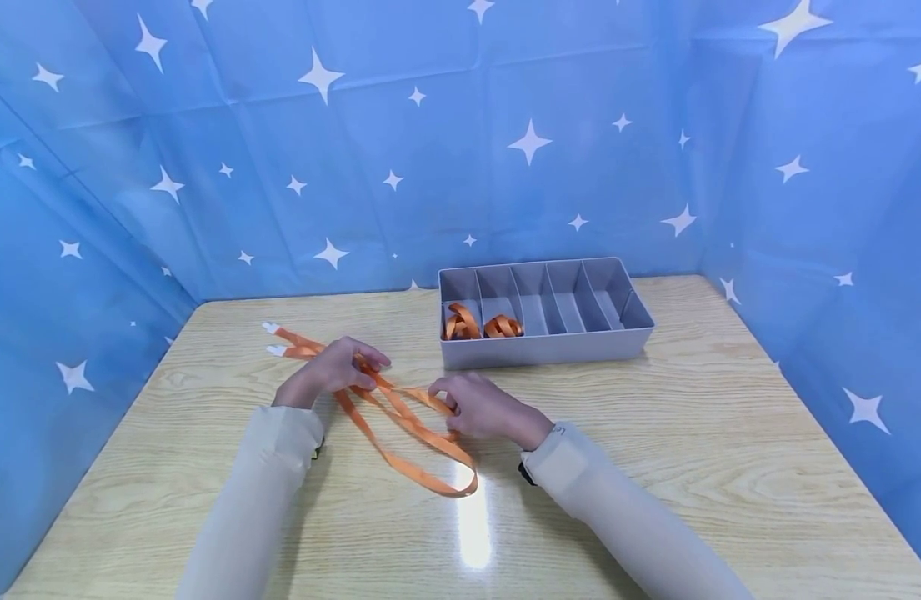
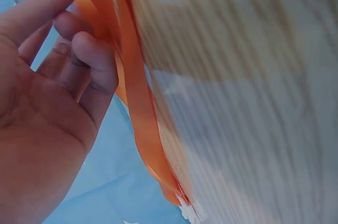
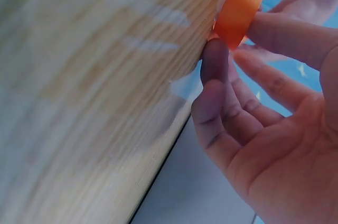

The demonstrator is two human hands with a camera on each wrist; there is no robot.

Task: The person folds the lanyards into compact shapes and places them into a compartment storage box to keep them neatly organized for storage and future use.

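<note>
Both arms reach out over the worktop (image 1: 700, 483). The left hand (image 1: 332, 368) bends in, its fingers curled on an orange ribbon (image 1: 422, 478). The right hand (image 1: 477, 406) points left and pinches the ribbon too. The ribbon lies in front of a gray box (image 1: 553, 350), with two white tips (image 1: 277, 351) past the left hand. The box has five slots; the two on the left hold one orange roll (image 1: 503, 327) each. Only the head view shows the rolls. The right wrist view shows the thumb (image 3: 288, 36) against the ribbon up close.
</note>
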